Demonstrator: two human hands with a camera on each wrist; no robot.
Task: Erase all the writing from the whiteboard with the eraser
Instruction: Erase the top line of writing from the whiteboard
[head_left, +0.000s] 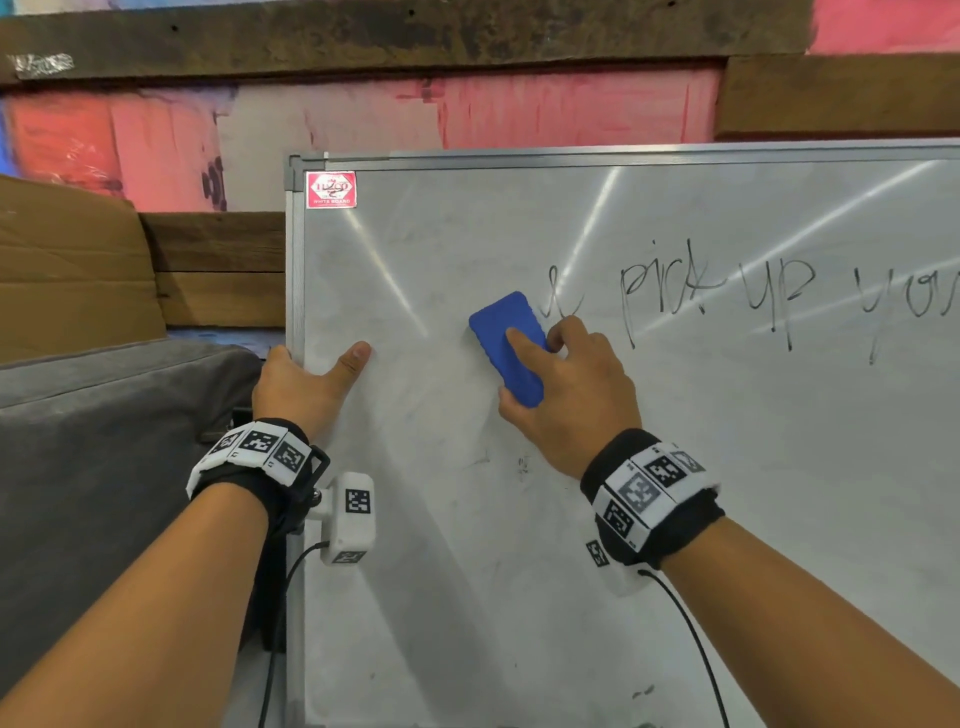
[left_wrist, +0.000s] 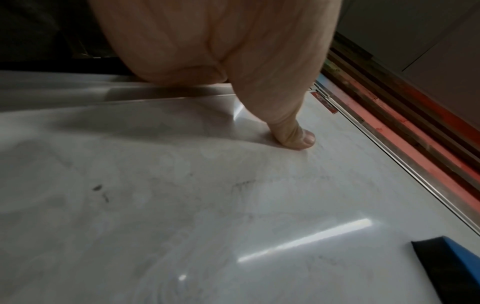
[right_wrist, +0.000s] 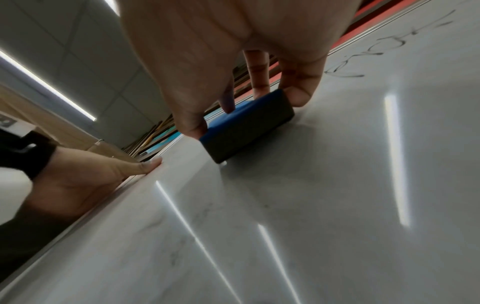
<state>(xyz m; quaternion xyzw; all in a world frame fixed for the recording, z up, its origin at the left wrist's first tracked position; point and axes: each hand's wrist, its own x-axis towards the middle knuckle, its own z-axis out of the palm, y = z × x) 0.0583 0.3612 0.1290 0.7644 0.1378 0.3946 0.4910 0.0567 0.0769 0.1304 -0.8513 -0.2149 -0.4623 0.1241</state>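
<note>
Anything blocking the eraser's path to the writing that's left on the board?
Nothing visible. The right hand holds the blue eraser flat on the whiteboard, and the remaining writing starts just to its right over bare board. The left hand grips the board's left edge, on the far side.

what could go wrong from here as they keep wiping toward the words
1. The eraser is held only by fingertips of the right hand, so a hard stroke could make it slip.
2. The whiteboard seems steadied only by the left hand at its left edge; pushing right toward the writing may shift it.
3. Gray haze and small smudges lie on the wiped area and may be missed.
</note>
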